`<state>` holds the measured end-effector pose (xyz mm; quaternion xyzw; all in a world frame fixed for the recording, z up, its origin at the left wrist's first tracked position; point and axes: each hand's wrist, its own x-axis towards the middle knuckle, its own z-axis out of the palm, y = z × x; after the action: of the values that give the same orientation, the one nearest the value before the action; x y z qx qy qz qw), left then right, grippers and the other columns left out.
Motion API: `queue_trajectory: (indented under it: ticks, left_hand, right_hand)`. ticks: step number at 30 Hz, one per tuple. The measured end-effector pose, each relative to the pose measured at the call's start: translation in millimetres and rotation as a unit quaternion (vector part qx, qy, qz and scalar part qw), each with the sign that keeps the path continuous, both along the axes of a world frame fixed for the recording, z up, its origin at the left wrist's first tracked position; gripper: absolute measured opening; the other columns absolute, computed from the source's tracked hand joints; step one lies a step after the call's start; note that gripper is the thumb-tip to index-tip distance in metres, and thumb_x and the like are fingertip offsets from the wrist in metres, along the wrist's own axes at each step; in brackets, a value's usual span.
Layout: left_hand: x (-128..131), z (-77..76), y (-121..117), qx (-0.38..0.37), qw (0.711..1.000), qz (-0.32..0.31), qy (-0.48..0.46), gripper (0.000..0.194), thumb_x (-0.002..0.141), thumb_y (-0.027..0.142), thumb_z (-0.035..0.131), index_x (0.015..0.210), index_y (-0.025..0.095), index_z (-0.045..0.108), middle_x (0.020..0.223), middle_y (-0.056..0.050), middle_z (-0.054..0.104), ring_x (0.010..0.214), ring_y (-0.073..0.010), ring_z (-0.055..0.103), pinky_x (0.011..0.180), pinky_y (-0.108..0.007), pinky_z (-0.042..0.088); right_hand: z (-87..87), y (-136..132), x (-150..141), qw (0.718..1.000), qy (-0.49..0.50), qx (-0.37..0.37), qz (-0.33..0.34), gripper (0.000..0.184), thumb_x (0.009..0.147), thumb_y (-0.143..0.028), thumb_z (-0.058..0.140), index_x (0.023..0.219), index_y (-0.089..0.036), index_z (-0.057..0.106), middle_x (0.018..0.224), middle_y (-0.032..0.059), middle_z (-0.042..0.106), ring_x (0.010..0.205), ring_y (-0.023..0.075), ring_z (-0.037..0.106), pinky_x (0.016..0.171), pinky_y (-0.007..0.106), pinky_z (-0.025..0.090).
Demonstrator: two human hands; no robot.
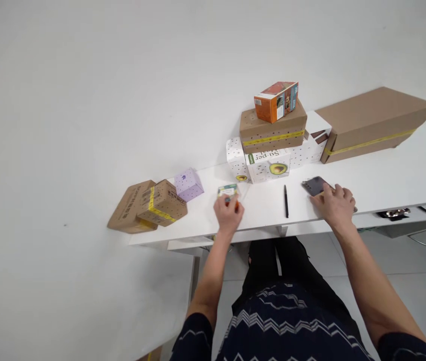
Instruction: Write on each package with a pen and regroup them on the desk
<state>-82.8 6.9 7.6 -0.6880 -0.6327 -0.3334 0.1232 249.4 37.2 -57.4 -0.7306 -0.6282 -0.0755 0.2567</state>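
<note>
My left hand (228, 212) rests near the front edge of the white table (386, 180), its fingers curled on a small green-and-white packet (228, 191); a bit of orange shows under the fingers. My right hand (334, 203) lies on the table with its fingers bent over the near end of a dark flat phone-like object (313, 185). A black pen (285, 200) lies between the two hands, touched by neither.
Behind the hands stands a stack: white avocado-print boxes (269, 165), a brown box with yellow tape (273, 131) and an orange carton (276, 101) on top. A long brown box (371, 123) lies at right. A lilac box (188, 184) and taped brown boxes (149, 205) sit at left.
</note>
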Motion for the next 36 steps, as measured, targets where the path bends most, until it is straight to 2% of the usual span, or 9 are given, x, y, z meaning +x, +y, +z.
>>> queue_trajectory:
  ticks: [6, 9, 14, 17, 20, 25, 29, 32, 36]
  left_hand:
    - [-106.6, 44.3, 47.1, 0.042, 0.984, 0.174, 0.02, 0.036, 0.083, 0.03, 0.053, 0.113, 0.017, 0.068, 0.118, -0.018, 0.049, 0.117, -0.0325, 0.042, 0.104, -0.046, 0.029]
    - [-144.0, 50.2, 67.9, -0.014, 0.979, 0.202, 0.03, 0.038, 0.087, 0.033, 0.049, 0.119, 0.017, 0.064, 0.123, -0.019, 0.048, 0.122, -0.0331, 0.039, 0.106, -0.049, 0.027]
    - [-167.8, 47.7, 86.8, -0.092, 0.968, 0.223, 0.062, 0.044, 0.088, 0.034, 0.049, 0.129, 0.019, 0.056, 0.133, -0.02, 0.047, 0.128, -0.0356, 0.036, 0.107, -0.057, 0.025]
    - [-155.2, 49.3, 94.0, -0.082, 0.961, 0.256, 0.069, 0.049, 0.086, 0.035, 0.054, 0.134, 0.022, 0.051, 0.14, -0.019, 0.042, 0.137, -0.0398, 0.024, 0.107, -0.066, 0.016]
    - [-120.8, 49.6, 102.7, -0.072, 0.974, 0.21, 0.054, 0.054, 0.087, 0.039, 0.054, 0.137, 0.021, 0.049, 0.143, -0.02, 0.038, 0.138, -0.0397, 0.024, 0.11, -0.064, 0.012]
    - [-32.5, 44.0, 128.9, -0.049, 0.998, 0.043, -0.027, 0.053, 0.083, 0.047, 0.061, 0.129, 0.021, 0.057, 0.137, -0.018, 0.041, 0.131, -0.0338, 0.037, 0.11, -0.05, 0.027]
    - [23.7, 43.5, 153.2, -0.094, 0.985, 0.033, -0.14, 0.06, 0.076, 0.048, 0.068, 0.13, 0.023, 0.055, 0.14, -0.017, 0.034, 0.124, -0.037, 0.045, 0.099, -0.049, 0.041]
    - [36.3, 44.1, 161.9, -0.099, 0.975, 0.037, -0.195, 0.053, 0.078, 0.038, 0.068, 0.127, 0.023, 0.055, 0.139, -0.016, 0.032, 0.117, -0.0308, 0.053, 0.098, -0.043, 0.044]
    - [13.4, 42.3, 148.8, -0.067, 0.972, 0.051, -0.221, 0.047, 0.078, 0.03, 0.067, 0.123, 0.022, 0.058, 0.139, -0.014, 0.033, 0.12, -0.0257, 0.051, 0.1, -0.037, 0.045]
  right_hand:
    - [3.7, -6.0, -37.0, 0.97, 0.217, 0.04, 0.102, 0.041, 0.091, -0.042, 0.044, 0.112, -0.012, 0.063, 0.089, 0.0142, 0.065, 0.077, 0.0238, 0.058, 0.078, 0.04, 0.046]
    - [-2.6, -5.7, -52.6, 0.939, 0.33, 0.023, 0.089, 0.043, 0.089, -0.047, 0.042, 0.103, -0.013, 0.064, 0.074, 0.0086, 0.063, 0.062, 0.0199, 0.055, 0.068, 0.036, 0.046]
    - [-7.1, -3.8, -56.3, 0.928, 0.359, 0.035, 0.09, 0.042, 0.088, -0.052, 0.042, 0.091, -0.016, 0.064, 0.068, 0.0073, 0.063, 0.062, 0.0207, 0.056, 0.066, 0.035, 0.046]
    - [-6.0, -4.4, -55.4, 0.93, 0.353, 0.041, 0.097, 0.04, 0.088, -0.051, 0.042, 0.087, -0.017, 0.063, 0.069, 0.0076, 0.064, 0.063, 0.0207, 0.057, 0.065, 0.034, 0.046]
    - [-6.9, -5.0, -56.4, 0.927, 0.364, 0.048, 0.078, 0.037, 0.087, -0.048, 0.043, 0.087, -0.017, 0.063, 0.069, 0.0068, 0.064, 0.063, 0.0203, 0.057, 0.065, 0.033, 0.046]
    - [-10.8, -5.6, -57.4, 0.924, 0.371, 0.065, 0.064, 0.033, 0.086, -0.043, 0.044, 0.089, -0.017, 0.063, 0.071, 0.0067, 0.064, 0.065, 0.0198, 0.058, 0.066, 0.033, 0.046]
    - [-10.4, -6.9, -57.1, 0.923, 0.372, 0.069, 0.064, 0.031, 0.086, -0.042, 0.044, 0.089, -0.017, 0.063, 0.067, 0.0053, 0.062, 0.062, 0.0191, 0.056, 0.065, 0.033, 0.045]
    - [-9.5, -7.6, -56.6, 0.92, 0.378, 0.075, 0.069, 0.031, 0.087, -0.043, 0.043, 0.088, -0.018, 0.062, 0.068, 0.0049, 0.062, 0.062, 0.0189, 0.056, 0.065, 0.033, 0.045]
    - [-9.7, -8.1, -55.9, 0.918, 0.382, 0.084, 0.072, 0.031, 0.087, -0.043, 0.044, 0.086, -0.018, 0.062, 0.069, 0.0051, 0.063, 0.063, 0.0186, 0.056, 0.065, 0.032, 0.045]
